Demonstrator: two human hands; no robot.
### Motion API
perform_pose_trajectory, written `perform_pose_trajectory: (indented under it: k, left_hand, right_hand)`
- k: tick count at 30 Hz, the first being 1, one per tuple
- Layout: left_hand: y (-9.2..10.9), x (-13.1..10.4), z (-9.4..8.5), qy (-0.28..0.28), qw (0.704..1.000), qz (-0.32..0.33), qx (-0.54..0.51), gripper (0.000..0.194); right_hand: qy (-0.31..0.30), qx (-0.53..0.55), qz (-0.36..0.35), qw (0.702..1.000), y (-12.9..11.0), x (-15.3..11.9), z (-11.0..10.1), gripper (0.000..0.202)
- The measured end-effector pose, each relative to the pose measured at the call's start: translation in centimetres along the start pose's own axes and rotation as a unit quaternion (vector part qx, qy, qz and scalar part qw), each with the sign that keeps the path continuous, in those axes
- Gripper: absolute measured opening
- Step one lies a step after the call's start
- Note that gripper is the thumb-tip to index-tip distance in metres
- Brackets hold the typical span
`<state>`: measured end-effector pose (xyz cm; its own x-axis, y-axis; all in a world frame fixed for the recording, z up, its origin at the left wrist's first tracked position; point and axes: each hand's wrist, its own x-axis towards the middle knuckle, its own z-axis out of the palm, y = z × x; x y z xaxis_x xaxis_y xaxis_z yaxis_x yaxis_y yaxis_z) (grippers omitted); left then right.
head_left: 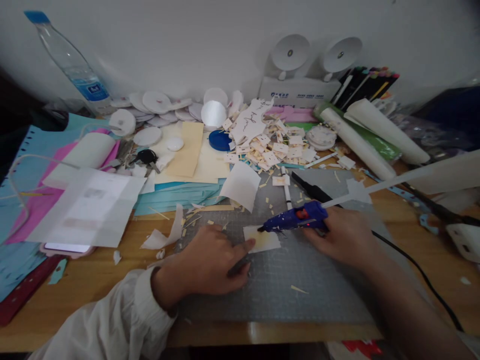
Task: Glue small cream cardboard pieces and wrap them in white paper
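Note:
My right hand is wrapped round the grip of a blue hot glue gun, which has a long translucent glue stick in its back. The gun's dark nozzle is at the upper part of a small white paper piece, by a yellowish patch; whether it touches cannot be told. With its index finger, my left hand presses the left side of the paper. A slim dark tool shows between that hand's curled fingers, its kind unclear. A grey cutting mat lies under the work.
Small cream cards are heaped behind the mat. A white marker and a dark pen-like tool lie near the gun. The black cable runs right. A paper-covered phone and bottle are left.

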<state>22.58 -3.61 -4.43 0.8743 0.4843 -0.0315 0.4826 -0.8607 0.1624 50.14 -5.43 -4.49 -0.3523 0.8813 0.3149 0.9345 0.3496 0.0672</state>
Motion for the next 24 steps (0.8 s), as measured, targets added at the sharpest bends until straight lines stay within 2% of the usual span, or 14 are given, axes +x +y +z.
perform_pose_trajectory:
  k: [11,24]
  left_hand:
    - [0.0,-0.1,0.1,0.002,1.0,-0.004,0.002,0.041]
    - [0.0,0.0,0.0,0.007,1.0,-0.005,0.001,0.041]
  right_hand:
    - [-0.001,-0.001,0.003,1.0,0.5,0.0,-0.7,0.017]
    - [-0.077,0.012,0.071,0.994,1.7,-0.9,-0.7,0.014]
